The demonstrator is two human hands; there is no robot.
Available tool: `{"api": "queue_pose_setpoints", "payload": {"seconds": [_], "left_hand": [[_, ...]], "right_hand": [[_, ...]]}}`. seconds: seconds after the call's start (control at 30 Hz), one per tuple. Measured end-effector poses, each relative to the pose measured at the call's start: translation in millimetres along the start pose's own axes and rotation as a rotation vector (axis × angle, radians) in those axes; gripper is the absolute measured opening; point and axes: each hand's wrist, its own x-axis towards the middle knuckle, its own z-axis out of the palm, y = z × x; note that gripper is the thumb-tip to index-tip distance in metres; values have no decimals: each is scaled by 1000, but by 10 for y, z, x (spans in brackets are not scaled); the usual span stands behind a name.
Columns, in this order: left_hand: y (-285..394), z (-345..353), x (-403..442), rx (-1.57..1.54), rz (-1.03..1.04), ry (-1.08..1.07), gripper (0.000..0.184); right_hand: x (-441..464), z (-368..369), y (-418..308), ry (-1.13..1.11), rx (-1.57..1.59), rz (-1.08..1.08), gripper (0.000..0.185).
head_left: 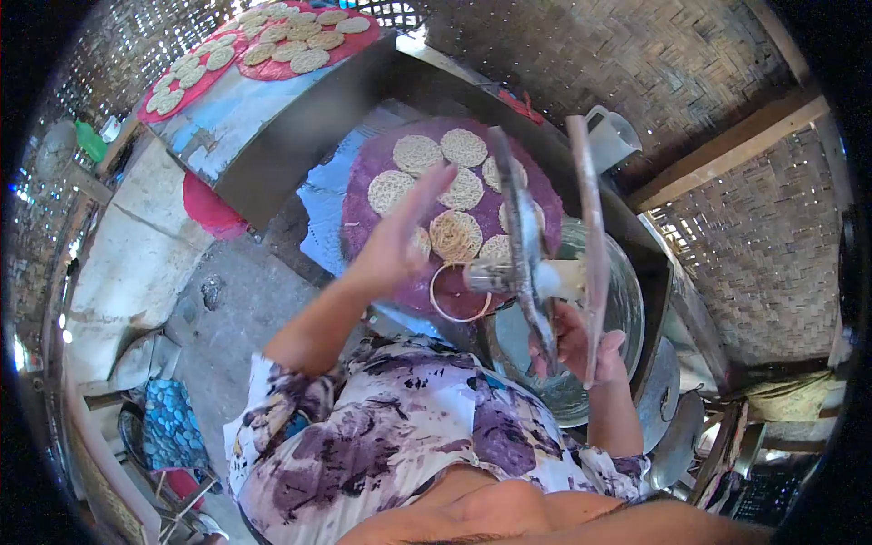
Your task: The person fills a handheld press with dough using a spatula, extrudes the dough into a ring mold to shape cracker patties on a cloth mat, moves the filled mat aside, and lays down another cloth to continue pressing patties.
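Nearest, a person wears a loose white top splashed with purple [381, 409]. On the right, the person's right hand [583, 350] is palm up, its fingers curled around the near ends of a press with two long, worn, greyish handles [525, 245] and a short see-through cylinder pointing left. The press is tilted over a wide, round, shiny bowl [627, 282], and its cylinder meets or overlaps a thin, pale ring [460, 321]; I cannot tell which.

To the left, the person's left hand [391, 250] is raised, blurred, with fingers stretched out straight towards the far side; how widely they are spread I cannot tell. It is above a round, purple mat [363, 154], where several pale, lacy, noodle-like discs [461, 188] lie close together. Light blue cloth [324, 204] shows along the mat's left edge.

Farther off, a white jug [613, 138] is right of the mat. At far left, red round mats [359, 41] bearing more pale discs lie on a worn, bluish tabletop [211, 132]. Walls of woven brown strips [618, 54] rise behind.
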Motion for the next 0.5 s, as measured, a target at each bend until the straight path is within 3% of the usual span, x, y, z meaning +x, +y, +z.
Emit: {"api": "queue_pose_setpoints", "payload": {"seconds": [0.03,0.1,0.2,0.33,0.43,0.5], "left_hand": [[108,71,221,-456,-99,54,116],[266,3,585,-805,-171,-204,113],[218,85,764,-908,-48,-352,103],[-235,41,760,-999,-55,-148,77],[-384,56,729,-1165,-236,90,56],[-480,46,687,-1177,-231,129,53]], "right_hand": [[49,38,-13,-24,-37,72,112],[136,-3,-34,-143,-115,195,111],[157,67,-183,-103,-69,326,109],[171,-121,-284,-126,67,429,80],[233,-220,-334,-40,-13,555,82],[258,-218,-367,34,-106,602,82]]}}
